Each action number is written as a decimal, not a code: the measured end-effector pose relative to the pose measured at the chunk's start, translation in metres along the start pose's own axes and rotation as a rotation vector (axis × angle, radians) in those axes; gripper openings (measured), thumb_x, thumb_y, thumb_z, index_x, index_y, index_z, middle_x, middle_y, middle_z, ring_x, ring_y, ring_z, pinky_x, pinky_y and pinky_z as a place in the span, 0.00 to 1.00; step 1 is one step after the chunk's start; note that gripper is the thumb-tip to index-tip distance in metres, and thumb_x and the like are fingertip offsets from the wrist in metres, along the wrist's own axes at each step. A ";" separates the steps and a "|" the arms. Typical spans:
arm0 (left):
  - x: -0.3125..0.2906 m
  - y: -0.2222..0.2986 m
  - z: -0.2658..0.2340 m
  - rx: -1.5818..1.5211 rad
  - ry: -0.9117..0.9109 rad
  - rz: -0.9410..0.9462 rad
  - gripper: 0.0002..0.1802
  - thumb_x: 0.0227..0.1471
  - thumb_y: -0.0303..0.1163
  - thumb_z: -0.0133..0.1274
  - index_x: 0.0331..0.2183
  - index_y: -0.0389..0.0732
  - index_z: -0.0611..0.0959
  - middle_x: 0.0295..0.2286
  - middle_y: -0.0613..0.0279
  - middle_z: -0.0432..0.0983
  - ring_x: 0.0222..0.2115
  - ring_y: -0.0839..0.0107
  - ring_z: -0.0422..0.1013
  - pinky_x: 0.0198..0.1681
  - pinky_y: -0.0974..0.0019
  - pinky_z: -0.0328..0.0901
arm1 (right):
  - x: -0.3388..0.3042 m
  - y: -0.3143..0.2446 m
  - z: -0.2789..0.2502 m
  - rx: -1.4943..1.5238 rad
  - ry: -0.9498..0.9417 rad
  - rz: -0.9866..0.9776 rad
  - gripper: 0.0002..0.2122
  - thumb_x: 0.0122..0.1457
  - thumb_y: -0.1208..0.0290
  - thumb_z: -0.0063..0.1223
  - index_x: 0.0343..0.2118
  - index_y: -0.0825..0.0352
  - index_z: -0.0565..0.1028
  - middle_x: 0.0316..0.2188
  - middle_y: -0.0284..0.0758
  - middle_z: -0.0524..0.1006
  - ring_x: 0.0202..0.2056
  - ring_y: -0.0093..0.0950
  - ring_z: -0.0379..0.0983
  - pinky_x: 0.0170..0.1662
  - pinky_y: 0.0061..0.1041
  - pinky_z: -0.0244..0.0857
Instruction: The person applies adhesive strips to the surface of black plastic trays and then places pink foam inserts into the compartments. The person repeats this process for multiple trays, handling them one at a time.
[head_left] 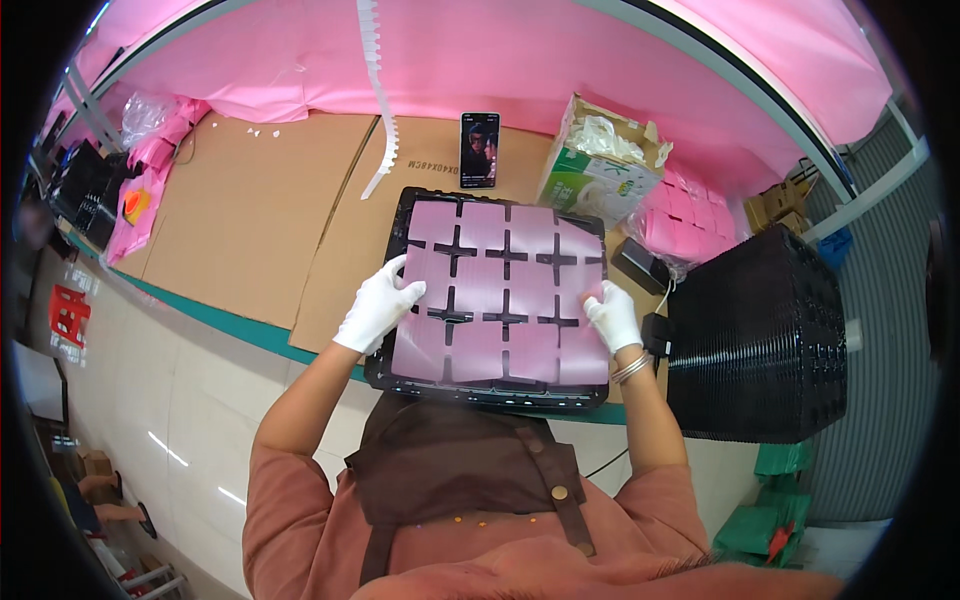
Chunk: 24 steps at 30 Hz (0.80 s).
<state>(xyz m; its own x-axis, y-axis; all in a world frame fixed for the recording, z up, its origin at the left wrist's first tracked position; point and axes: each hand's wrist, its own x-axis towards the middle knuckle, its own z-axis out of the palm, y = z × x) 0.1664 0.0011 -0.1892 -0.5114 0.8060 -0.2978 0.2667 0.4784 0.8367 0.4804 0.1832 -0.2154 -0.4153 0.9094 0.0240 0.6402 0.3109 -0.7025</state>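
Observation:
A pinkish see-through plastic sheet (481,283) with cross-shaped cutouts lies over a black plastic tray (478,396) in front of me. Black shows through its slots, and the right part of the sheet looks slightly raised and wavy. My left hand (376,308), in a white glove, grips the sheet's left edge, with the thumb on top. At the right edge, my right hand (614,316), also gloved, pinches the sheet between thumb and fingers. The fingertips under the sheet are hidden.
Behind the tray stand an upright phone (480,150) and an open carton (600,165) of white material. To the right are packed pink sheets (685,215), a black adapter (640,264) and a tall stack of black trays (755,340). A jagged white strip (376,85) hangs beyond the cardboard-covered table (245,210).

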 end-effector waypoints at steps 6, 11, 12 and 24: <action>-0.017 0.003 -0.005 0.090 0.059 0.069 0.37 0.49 0.33 0.58 0.60 0.38 0.66 0.24 0.61 0.77 0.27 0.70 0.75 0.38 0.64 0.69 | -0.011 -0.002 0.006 -0.127 -0.082 0.118 0.21 0.53 0.63 0.56 0.45 0.76 0.73 0.31 0.52 0.79 0.35 0.46 0.77 0.41 0.38 0.70; -0.011 -0.007 0.000 0.095 0.089 0.118 0.36 0.50 0.32 0.58 0.59 0.38 0.66 0.22 0.60 0.75 0.25 0.67 0.74 0.37 0.63 0.69 | -0.014 0.002 0.015 0.000 -0.049 -0.014 0.20 0.53 0.66 0.57 0.46 0.74 0.73 0.31 0.50 0.80 0.34 0.43 0.78 0.40 0.35 0.70; -0.011 -0.007 0.002 0.114 0.094 0.124 0.35 0.50 0.32 0.58 0.59 0.38 0.66 0.22 0.59 0.75 0.25 0.66 0.74 0.37 0.62 0.69 | -0.014 -0.001 0.013 0.066 -0.037 0.007 0.20 0.53 0.66 0.57 0.46 0.74 0.73 0.31 0.49 0.80 0.33 0.40 0.78 0.40 0.34 0.70; -0.027 -0.005 0.005 0.148 0.147 0.176 0.37 0.49 0.32 0.59 0.59 0.39 0.66 0.26 0.58 0.76 0.29 0.63 0.75 0.40 0.60 0.68 | -0.017 0.007 0.010 0.056 -0.026 0.066 0.29 0.52 0.66 0.60 0.57 0.72 0.66 0.24 0.42 0.77 0.25 0.35 0.75 0.33 0.32 0.69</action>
<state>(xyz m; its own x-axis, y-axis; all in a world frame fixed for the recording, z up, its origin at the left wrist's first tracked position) 0.1830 -0.0210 -0.1882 -0.5572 0.8270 -0.0751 0.4730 0.3904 0.7898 0.4852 0.1670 -0.2277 -0.3899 0.9199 -0.0416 0.6301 0.2336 -0.7405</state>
